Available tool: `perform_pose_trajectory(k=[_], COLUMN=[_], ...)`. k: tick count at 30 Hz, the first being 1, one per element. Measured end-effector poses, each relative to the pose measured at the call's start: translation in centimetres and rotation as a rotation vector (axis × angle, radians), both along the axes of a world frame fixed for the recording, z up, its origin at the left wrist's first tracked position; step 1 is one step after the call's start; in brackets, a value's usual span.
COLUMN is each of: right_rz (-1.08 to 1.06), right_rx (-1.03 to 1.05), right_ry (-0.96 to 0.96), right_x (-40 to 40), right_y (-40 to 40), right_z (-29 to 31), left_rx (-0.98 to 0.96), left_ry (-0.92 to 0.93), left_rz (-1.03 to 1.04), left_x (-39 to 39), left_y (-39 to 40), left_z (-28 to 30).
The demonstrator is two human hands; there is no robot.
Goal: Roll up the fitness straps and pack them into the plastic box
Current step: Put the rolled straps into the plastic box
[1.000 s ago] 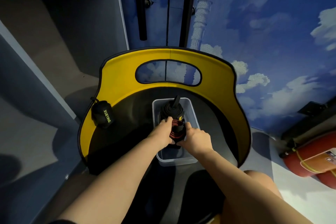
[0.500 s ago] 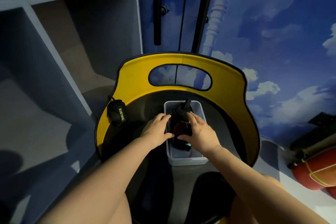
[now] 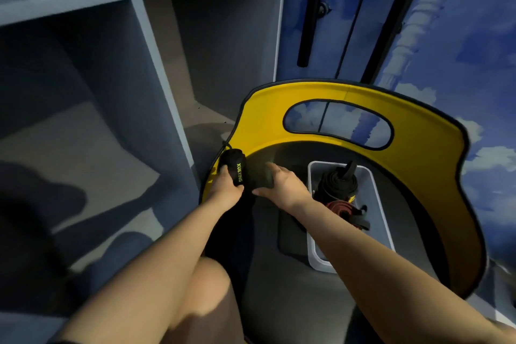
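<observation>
Black strap roll (image 3: 236, 167), yellow chair (image 3: 430, 153).

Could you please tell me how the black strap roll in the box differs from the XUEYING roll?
The black strap roll lies inside the plastic box, untouched; the XUEYING roll sits at the seat's edge, gripped by the left hand. Only the XUEYING roll shows lettering. Both are black and rolled.
</observation>
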State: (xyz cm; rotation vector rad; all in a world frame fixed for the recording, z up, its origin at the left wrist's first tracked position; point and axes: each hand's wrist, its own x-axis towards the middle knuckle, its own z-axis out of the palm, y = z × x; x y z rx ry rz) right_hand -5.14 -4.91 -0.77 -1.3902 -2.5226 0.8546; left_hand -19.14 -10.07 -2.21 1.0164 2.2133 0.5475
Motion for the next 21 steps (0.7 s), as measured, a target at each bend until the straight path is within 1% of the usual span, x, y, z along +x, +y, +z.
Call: perform_pose_trajectory(k=[4,8,11,16,21], right_rz=[-0.032,-0.067,-0.081,-0.176,-0.227], right_rx=[-0.095,-0.157,-0.186,-0.155,-0.156], right_ry=[0.048,0.095,0.134,0.214,0.252], right_x=[-3.6,-6.6,-7.8,-8.1,-5.6], right_y=[2.0,3.7,4.0,3.5,2.4], right_z=[-1.2,-2.9,-3.9,-4.7,-4.3], left_rx=[-0.009,0.005,0.049,0.092,0.098], left_ry=[-0.049,-0.083,-0.110,-0.147,-0.139], left_rz=[0.079,0.081,0.101,0.184,0.112], left_x=[-1.7,-2.5,-2.7,-2.6,-1.6], left_y=[1.2,1.9,2.1,2.2,1.7], left_z=[-1.1,-2.3,-2.9,-3.0,-2.5])
